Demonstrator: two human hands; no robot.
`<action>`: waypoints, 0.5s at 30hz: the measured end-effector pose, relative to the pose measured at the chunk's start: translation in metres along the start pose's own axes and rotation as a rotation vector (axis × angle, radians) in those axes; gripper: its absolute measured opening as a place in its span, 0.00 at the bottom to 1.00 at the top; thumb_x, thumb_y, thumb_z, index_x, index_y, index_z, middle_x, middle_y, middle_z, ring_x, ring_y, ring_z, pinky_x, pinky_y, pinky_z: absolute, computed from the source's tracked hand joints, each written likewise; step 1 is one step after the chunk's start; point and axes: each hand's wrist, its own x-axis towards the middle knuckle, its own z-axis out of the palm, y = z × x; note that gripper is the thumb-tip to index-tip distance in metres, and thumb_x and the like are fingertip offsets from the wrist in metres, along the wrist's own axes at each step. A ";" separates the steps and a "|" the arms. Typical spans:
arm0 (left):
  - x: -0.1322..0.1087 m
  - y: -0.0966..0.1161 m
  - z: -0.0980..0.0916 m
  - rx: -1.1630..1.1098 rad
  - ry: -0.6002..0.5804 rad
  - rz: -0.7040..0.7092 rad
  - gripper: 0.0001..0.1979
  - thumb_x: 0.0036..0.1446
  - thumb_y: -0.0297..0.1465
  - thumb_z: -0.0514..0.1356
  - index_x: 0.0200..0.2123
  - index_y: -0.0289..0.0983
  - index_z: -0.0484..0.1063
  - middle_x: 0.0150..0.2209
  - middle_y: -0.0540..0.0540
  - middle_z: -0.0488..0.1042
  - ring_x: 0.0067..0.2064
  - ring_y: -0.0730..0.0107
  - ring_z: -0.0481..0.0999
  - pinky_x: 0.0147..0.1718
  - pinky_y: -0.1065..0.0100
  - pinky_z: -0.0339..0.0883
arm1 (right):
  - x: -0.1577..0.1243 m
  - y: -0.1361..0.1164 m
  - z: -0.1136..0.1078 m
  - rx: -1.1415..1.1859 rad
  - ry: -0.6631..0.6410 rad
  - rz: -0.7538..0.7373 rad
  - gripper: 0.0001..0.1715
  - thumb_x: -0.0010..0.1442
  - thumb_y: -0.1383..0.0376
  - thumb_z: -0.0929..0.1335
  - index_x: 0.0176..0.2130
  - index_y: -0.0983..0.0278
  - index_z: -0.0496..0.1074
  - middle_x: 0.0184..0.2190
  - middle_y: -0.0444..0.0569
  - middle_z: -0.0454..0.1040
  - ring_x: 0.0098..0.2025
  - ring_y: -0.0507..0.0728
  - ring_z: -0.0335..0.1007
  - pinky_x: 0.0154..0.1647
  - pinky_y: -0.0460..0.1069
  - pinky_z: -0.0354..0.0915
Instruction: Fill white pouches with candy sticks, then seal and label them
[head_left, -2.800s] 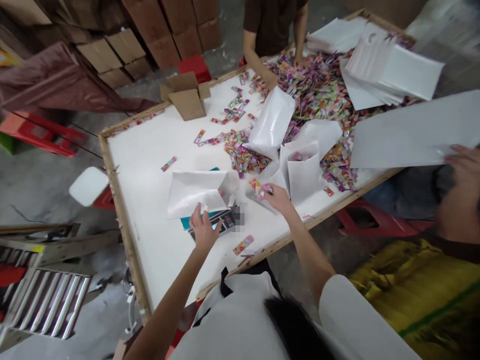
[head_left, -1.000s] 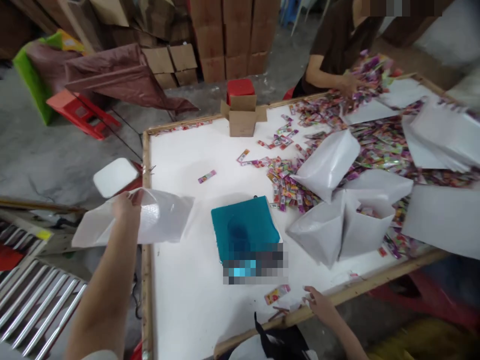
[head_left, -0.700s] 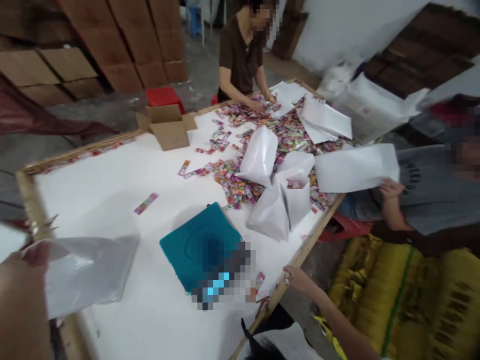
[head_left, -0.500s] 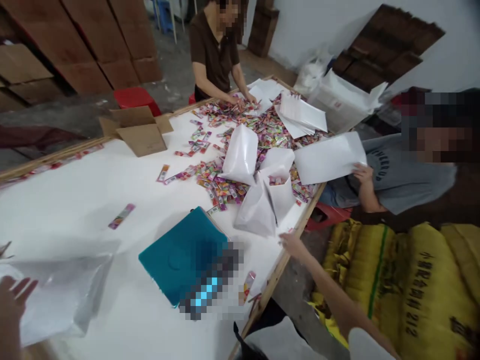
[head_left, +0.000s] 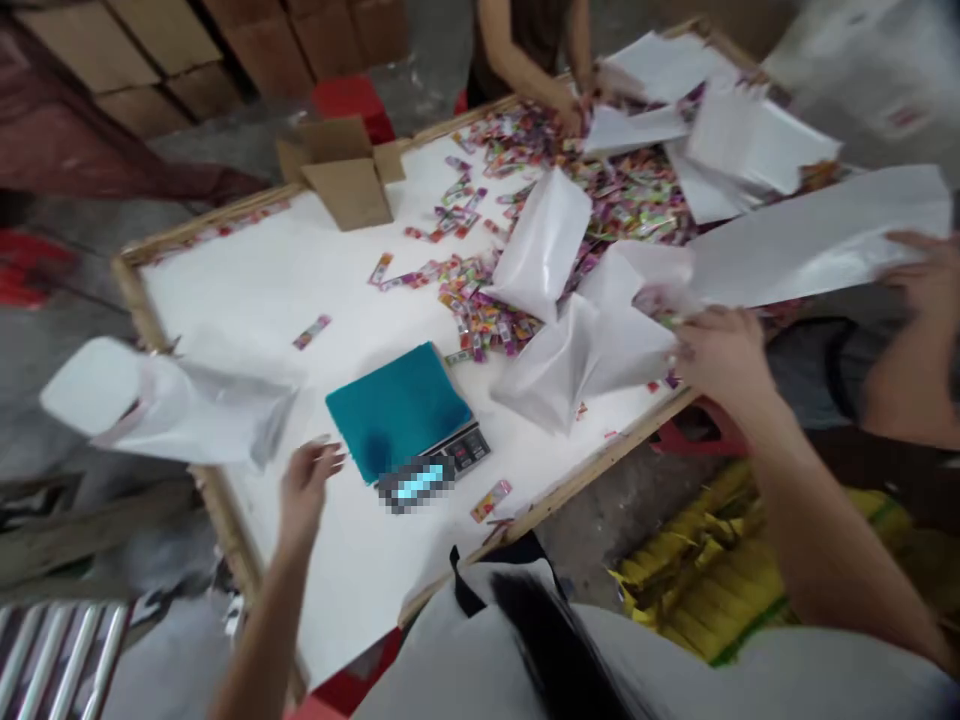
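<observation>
A white bag (head_left: 214, 418) lies left of the left hand (head_left: 311, 475), perhaps parked to keep the scale (head_left: 401, 405), right of that hand, free; fingers loosely parted, the hand has left the bag. The right hand (head_left: 724, 355) now seems to pinch an open bag (head_left: 626, 350), likely steadying it.

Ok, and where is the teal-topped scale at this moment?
In the head view, the teal-topped scale lies left of centre on the white table, just right of the person's left hand and left of the cluster of white bags.
</observation>
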 end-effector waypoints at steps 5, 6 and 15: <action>-0.062 0.003 0.115 -0.182 -0.605 -0.036 0.36 0.42 0.50 0.75 0.54 0.45 0.74 0.55 0.35 0.77 0.55 0.45 0.79 0.49 0.48 0.76 | -0.039 -0.055 -0.107 0.205 0.335 -0.227 0.08 0.61 0.60 0.69 0.31 0.59 0.70 0.36 0.55 0.76 0.49 0.65 0.73 0.59 0.63 0.61; -0.067 0.002 0.135 -0.241 -0.652 -0.032 0.40 0.41 0.50 0.76 0.57 0.45 0.73 0.60 0.34 0.74 0.59 0.43 0.76 0.53 0.47 0.74 | -0.044 -0.074 -0.126 0.266 0.364 -0.256 0.11 0.62 0.58 0.68 0.30 0.59 0.68 0.34 0.54 0.75 0.45 0.64 0.73 0.54 0.61 0.64; -0.016 -0.003 0.087 -0.482 -0.259 -0.222 0.43 0.62 0.64 0.47 0.60 0.36 0.71 0.59 0.34 0.76 0.61 0.43 0.74 0.57 0.48 0.72 | 0.013 -0.252 -0.076 1.076 0.249 -0.204 0.12 0.66 0.55 0.65 0.36 0.60 0.63 0.28 0.42 0.63 0.34 0.55 0.66 0.41 0.49 0.65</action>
